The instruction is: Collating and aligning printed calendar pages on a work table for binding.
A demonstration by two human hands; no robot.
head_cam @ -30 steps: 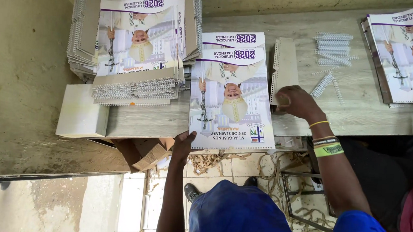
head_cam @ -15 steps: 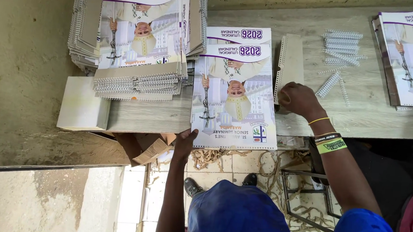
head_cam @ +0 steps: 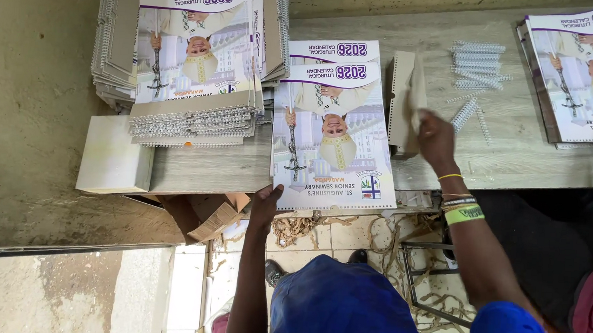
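Left hand (head_cam: 264, 206) gripping calendar (head_cam: 336, 131) edge, right hand (head_cam: 434, 134) pinching a card (head_cam: 403, 101): best lifting just one, slowly.

A bound stack (head_cam: 190, 105) lies far left of the left hand. Wire spirals (head_cam: 478, 61) sit beyond the right hand; another stack (head_cam: 576, 74) lies further right. Cardboard scraps (head_cam: 215, 213) litter the floor.

Probably a print-binding workshop: stacked spiral-bound calendars (head_cam: 192, 71), loose binding coils (head_cam: 478, 61), a rough wooden bench (head_cam: 516, 159)
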